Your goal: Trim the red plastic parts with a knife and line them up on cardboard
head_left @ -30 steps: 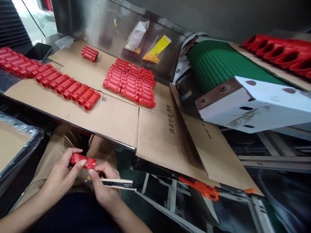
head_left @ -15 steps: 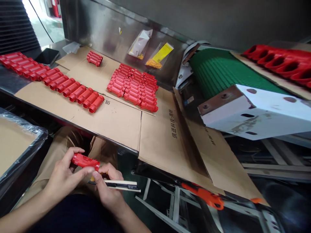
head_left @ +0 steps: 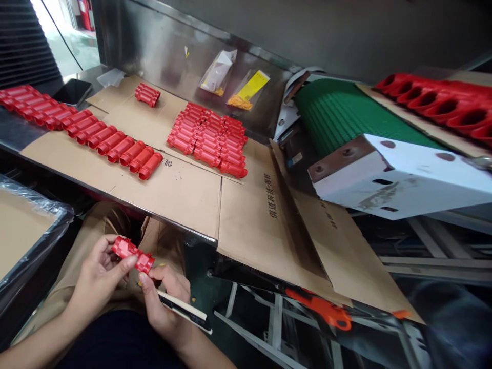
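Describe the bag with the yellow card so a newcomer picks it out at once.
Start at the green ribbed belt, then look across to the shiny metal panel behind the cardboard. Of two clear bags there, take the one nearer the belt. Its card is bright yellow; the other bag shows mostly white.

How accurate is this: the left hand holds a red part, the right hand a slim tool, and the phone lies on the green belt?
The phone's place is wrong: the head view shows it on the metal table behind the red tubes. The left hand holds the red part, the right hand the tool.
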Demonstrator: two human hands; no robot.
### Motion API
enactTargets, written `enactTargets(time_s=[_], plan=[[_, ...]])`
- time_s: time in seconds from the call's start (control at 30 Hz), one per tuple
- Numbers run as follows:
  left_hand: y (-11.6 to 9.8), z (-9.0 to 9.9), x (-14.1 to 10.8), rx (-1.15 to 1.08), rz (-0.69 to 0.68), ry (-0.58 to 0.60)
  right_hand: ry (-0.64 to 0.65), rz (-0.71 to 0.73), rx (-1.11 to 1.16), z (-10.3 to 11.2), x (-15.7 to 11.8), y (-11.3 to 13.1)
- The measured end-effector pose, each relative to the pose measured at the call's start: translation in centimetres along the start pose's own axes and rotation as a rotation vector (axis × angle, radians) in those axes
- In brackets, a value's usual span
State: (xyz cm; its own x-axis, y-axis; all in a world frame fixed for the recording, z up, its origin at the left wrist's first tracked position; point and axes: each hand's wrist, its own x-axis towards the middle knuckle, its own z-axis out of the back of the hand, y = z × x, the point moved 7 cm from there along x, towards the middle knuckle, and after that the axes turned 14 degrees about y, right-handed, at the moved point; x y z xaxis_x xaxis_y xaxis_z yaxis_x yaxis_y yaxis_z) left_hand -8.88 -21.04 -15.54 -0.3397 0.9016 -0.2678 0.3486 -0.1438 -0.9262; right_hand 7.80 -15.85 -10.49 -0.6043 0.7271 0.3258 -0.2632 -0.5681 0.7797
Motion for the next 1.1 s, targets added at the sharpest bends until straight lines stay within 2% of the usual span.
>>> enactTargets(time_s=[0.2,0.33,0.43,0.53,0.6,0.73,0.93,1.1], plan=[[0.7,0.7,0.7,-0.036,-0.005,0.031,-0.003,-0.001,-0.02,-0.8,-0.3,0.1],[0.3,0.3,0.6,-0.134,0.045,0.021,0.14,0.113,-0.077,-1.2,0.0,0.6],[-0.2,0.4,0.7,-0.281,0.114,0.035,0.201,0.155,-0.024,0.6,0.3,0.9],[-0.5,1.1,0.7,-0.296,0.132,0.075,0.209,0.214,0.117,2.9,0.6,1.5],[-0.3,1.2,0.5,-0.29,0.139,0.112,0.231,0.269,0.195,3.4,0.6,2.0],[0.2,1.0,-0.1,-0.295,0.145,0.133,0.222,0.302,0.246,2.5,0.8,2.0],[-0.2,0.7,-0.4,-0.334,0.161,0.121,0.256,0.298,0.276,1.5,1.0,1.5],[0.3,-0.4,-0.2,-0.449,0.374,0.225,0.287,0.371,0.327,1.3,1.2,2.0]])
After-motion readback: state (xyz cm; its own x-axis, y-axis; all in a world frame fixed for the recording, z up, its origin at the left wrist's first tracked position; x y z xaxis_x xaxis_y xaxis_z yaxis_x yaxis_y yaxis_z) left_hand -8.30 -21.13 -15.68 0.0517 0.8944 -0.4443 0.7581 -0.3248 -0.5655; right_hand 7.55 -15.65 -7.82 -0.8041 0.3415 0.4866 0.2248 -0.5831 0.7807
